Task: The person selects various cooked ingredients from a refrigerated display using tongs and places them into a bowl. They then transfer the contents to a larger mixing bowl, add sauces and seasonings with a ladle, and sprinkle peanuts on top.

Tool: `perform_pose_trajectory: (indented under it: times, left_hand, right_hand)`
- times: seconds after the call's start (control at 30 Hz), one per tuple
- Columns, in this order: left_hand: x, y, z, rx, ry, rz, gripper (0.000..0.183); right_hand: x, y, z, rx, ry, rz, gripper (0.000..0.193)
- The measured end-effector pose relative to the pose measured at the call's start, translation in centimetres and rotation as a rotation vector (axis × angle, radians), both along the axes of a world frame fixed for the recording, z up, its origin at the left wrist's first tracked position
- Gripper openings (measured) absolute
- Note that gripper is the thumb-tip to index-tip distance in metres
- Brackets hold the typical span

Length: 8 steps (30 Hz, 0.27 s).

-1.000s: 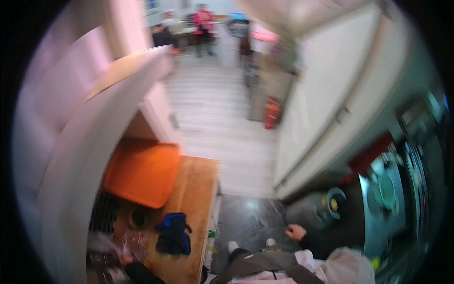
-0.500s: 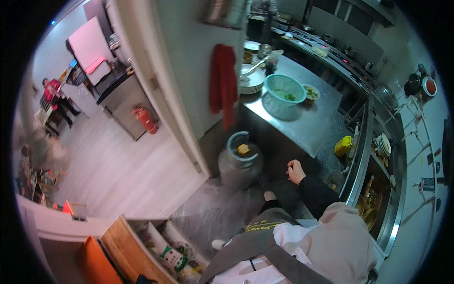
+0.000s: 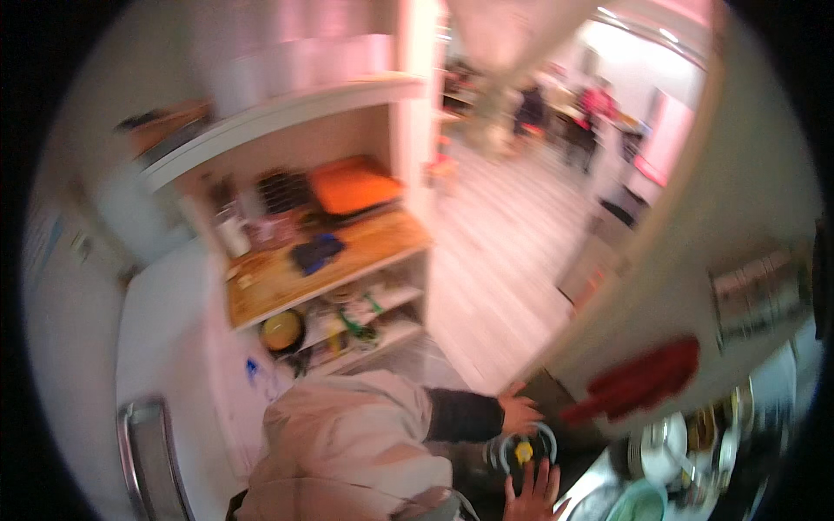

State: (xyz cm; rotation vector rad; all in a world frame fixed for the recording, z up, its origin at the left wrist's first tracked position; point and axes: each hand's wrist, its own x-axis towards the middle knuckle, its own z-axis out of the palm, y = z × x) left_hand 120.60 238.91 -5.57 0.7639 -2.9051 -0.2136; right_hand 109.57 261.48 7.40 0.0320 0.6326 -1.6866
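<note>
Blurry frame. Wooden shelf unit (image 3: pixel 326 260) with orange tray (image 3: pixel 352 184) at left. My left hand (image 3: pixel 519 413), fingers spread, rests on the grey gas cylinder's ring guard (image 3: pixel 524 451); my right hand (image 3: pixel 532 495), fingers wide, touches its near rim. Red cloth (image 3: pixel 643 382) hangs right.

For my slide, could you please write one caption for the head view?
Both hands, left hand and right hand, reach to the collar of a grey gas cylinder beside a wooden shelf.
</note>
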Motion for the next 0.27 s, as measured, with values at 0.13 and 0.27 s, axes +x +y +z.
perform_pose_trajectory:
  times: [0.13, 0.27]
  left_hand:
    - [16.9, -8.5, 4.5, 0.104, 0.13, 0.485, 0.029]
    - [36.3, -13.6, 14.6, -0.518, 0.259, 0.736, 0.019]
  right_hand:
    - [-1.3, -2.5, -0.4, 0.137, 0.781, 0.153, 0.025]
    - [0.4, -9.1, -3.8, 0.003, 1.188, 0.161, 0.03]
